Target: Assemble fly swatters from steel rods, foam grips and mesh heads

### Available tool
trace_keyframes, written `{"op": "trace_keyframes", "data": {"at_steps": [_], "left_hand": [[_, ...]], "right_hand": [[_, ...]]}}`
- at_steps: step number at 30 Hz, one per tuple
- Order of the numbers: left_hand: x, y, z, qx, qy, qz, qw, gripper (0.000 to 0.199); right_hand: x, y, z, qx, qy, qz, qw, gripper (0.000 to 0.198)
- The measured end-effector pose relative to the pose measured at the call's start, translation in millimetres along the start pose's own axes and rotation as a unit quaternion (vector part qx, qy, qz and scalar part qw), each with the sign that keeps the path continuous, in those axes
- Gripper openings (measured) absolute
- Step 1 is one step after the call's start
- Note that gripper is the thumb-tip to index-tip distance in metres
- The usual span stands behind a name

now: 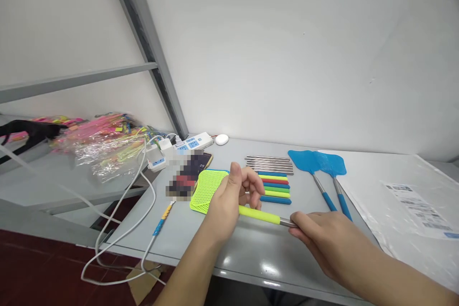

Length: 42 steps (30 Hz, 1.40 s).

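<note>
My left hand [229, 201] is curled around one end of a yellow-green handle [263, 215], its thumb pointing up. From the handle's other end sticks a short stretch of metal rod, and my right hand [317, 234] pinches it between thumb and fingers. Just behind my left hand lies a stack of fly swatter heads [210, 189], yellow-green on top with a blue edge showing. Several coloured handles [276, 186] rest side by side beyond my hands, below a row of metal rods [270, 163]. Two blue fly swatters [315, 167] with rods and handles lie to the right.
A white plastic package [387, 201] with a label covers the table's right side. At the left are a phone [193, 167], a power strip [186, 148], white cables [152, 210] and a white oval object [221, 139]. Bagged colourful items [111, 143] sit beyond a metal frame post [152, 57].
</note>
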<state>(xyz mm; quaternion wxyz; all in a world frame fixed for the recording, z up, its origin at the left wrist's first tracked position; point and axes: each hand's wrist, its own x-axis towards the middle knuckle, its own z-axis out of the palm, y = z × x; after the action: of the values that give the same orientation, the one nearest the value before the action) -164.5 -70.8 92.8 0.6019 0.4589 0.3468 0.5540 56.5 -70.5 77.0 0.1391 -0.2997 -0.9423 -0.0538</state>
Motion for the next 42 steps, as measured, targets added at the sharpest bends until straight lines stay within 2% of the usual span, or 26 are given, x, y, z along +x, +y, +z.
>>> {"op": "trace_keyframes", "data": {"at_steps": [10, 15, 20, 23, 26, 29, 32, 37, 42], "left_hand": [[8.7, -24.4, 11.3, -0.033, 0.009, -0.028, 0.999, 0.067], [9.1, -20.3, 19.7, -0.023, 0.000, -0.021, 1.000, 0.069], [17.4, -4.2, 29.5, 0.094, -0.021, -0.015, 0.995, 0.065], [17.4, 0.9, 33.6, 0.200, -0.050, 0.003, 0.978, 0.057], [6.8, 0.7, 31.6, 0.336, -0.081, 0.026, 0.938, 0.042], [-12.9, -0.7, 21.4, 0.458, -0.105, 0.052, 0.881, 0.029], [-36.5, 0.2, 4.6, 0.530, -0.114, 0.042, 0.839, 0.025], [-73.1, 1.6, -22.0, 0.542, -0.109, 0.025, 0.833, 0.025], [-96.9, -13.0, -31.1, 0.503, -0.105, 0.078, 0.854, 0.027]], "right_hand": [[1.1, 18.4, -15.6, -0.034, -0.017, -0.024, 0.999, 0.027], [-4.8, 20.6, -14.2, -0.006, -0.030, -0.014, 0.999, 0.027], [-10.7, 25.5, -18.4, 0.024, -0.017, 0.000, 1.000, 0.026], [-14.1, 37.4, -25.4, 0.022, -0.013, 0.004, 1.000, 0.021], [-15.8, 50.6, -31.3, 0.003, -0.017, -0.014, 1.000, 0.019], [-14.3, 58.8, -32.3, -0.007, -0.034, -0.035, 0.999, 0.024], [-10.0, 59.7, -29.1, 0.015, -0.060, -0.040, 0.997, 0.022], [-0.9, 46.5, -26.5, 0.073, -0.086, -0.046, 0.993, 0.020], [6.7, 26.2, -26.5, 0.107, -0.126, -0.046, 0.985, 0.020]]}}
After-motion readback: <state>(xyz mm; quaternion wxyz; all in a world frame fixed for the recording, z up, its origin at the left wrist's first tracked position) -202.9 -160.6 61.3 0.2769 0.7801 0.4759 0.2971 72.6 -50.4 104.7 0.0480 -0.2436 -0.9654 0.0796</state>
